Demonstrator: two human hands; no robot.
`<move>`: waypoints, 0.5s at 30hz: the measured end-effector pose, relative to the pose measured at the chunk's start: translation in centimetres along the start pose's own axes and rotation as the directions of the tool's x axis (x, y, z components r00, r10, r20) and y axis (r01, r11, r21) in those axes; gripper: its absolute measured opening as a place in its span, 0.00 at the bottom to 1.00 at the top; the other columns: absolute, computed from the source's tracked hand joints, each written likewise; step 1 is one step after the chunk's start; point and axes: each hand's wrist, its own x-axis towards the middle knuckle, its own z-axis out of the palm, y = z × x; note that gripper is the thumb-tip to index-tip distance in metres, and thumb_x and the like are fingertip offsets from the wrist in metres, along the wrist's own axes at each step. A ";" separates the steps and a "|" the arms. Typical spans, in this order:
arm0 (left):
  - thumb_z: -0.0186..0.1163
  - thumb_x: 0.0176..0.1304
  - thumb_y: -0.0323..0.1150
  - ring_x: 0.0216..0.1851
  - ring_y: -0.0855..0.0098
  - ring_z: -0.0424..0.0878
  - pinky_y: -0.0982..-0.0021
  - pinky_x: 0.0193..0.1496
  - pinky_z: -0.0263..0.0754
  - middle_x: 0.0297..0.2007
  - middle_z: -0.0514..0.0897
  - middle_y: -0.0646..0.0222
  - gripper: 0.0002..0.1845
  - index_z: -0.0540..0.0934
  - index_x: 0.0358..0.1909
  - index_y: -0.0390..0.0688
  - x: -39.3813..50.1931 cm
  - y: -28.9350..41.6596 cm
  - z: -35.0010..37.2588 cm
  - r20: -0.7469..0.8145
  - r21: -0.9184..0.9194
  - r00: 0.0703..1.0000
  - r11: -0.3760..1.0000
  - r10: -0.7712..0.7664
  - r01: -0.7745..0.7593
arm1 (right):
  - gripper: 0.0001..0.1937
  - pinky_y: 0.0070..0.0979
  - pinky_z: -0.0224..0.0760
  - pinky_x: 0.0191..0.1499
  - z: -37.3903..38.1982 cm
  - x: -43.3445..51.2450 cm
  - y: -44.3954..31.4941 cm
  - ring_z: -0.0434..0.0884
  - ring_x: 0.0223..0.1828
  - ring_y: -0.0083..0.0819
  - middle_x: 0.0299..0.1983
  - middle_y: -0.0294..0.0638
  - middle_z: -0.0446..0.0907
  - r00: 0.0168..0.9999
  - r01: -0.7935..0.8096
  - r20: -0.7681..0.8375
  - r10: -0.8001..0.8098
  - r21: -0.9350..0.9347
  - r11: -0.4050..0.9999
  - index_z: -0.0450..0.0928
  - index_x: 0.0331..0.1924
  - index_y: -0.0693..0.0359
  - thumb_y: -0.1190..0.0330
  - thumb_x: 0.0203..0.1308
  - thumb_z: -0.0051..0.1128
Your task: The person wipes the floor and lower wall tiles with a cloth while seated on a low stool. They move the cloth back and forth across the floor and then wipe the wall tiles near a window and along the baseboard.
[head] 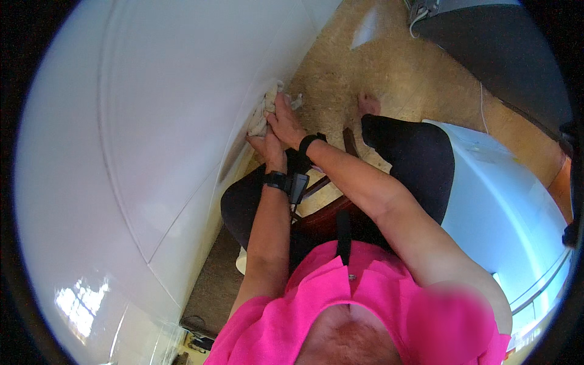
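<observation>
A crumpled off-white cloth point(258, 122) is bunched against the lower part of a tall, glossy white panel point(159, 105) with thin seams. My right hand point(287, 119) grips the cloth from above, its thumb pressed onto the folds. Close below it, my left hand point(268, 145) holds the cloth's near end, with some of its fingers hidden. A loose end of the fabric sticks out past my right fingers. Black bands circle both wrists, and a dark box-shaped device point(299, 188) sits beside the left one.
I sit with knees apart over a reddish-brown wooden chair part point(326, 212). A bare foot point(368, 104) rests on the worn tan floor point(328, 68). At right are a pale blue-white panel point(497, 191), a large dark grey panel point(492, 54) and a thin white cable point(483, 109).
</observation>
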 end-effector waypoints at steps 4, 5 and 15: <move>0.68 0.70 0.27 0.63 0.60 0.76 0.60 0.65 0.75 0.67 0.73 0.51 0.36 0.58 0.72 0.31 0.5 -1.1 -0.2 0.051 -0.021 0.999 1.000 0.011 -0.010 | 0.35 0.46 0.56 0.76 -0.3 0.0 0.0 0.58 0.76 0.62 0.75 0.65 0.56 1.000 -0.008 -0.003 0.009 0.049 0.999 0.49 0.76 0.74 0.67 0.73 0.53; 0.67 0.70 0.28 0.63 0.60 0.76 0.60 0.65 0.76 0.67 0.73 0.51 0.37 0.57 0.72 0.31 0.4 -1.1 -0.1 0.049 -0.008 0.999 1.000 0.023 -0.023 | 0.35 0.45 0.56 0.75 -0.4 -0.1 -0.1 0.59 0.76 0.62 0.75 0.65 0.56 1.000 0.015 -0.015 -0.015 0.053 0.998 0.49 0.76 0.73 0.67 0.73 0.53; 0.65 0.72 0.28 0.65 0.61 0.75 0.60 0.67 0.73 0.68 0.72 0.55 0.35 0.58 0.73 0.32 0.3 -1.2 0.3 0.167 -0.025 0.986 1.000 -0.002 0.007 | 0.37 0.41 0.58 0.76 0.0 0.4 0.8 0.61 0.77 0.56 0.76 0.61 0.59 0.997 -0.051 -0.042 0.063 0.231 0.972 0.46 0.80 0.65 0.73 0.72 0.52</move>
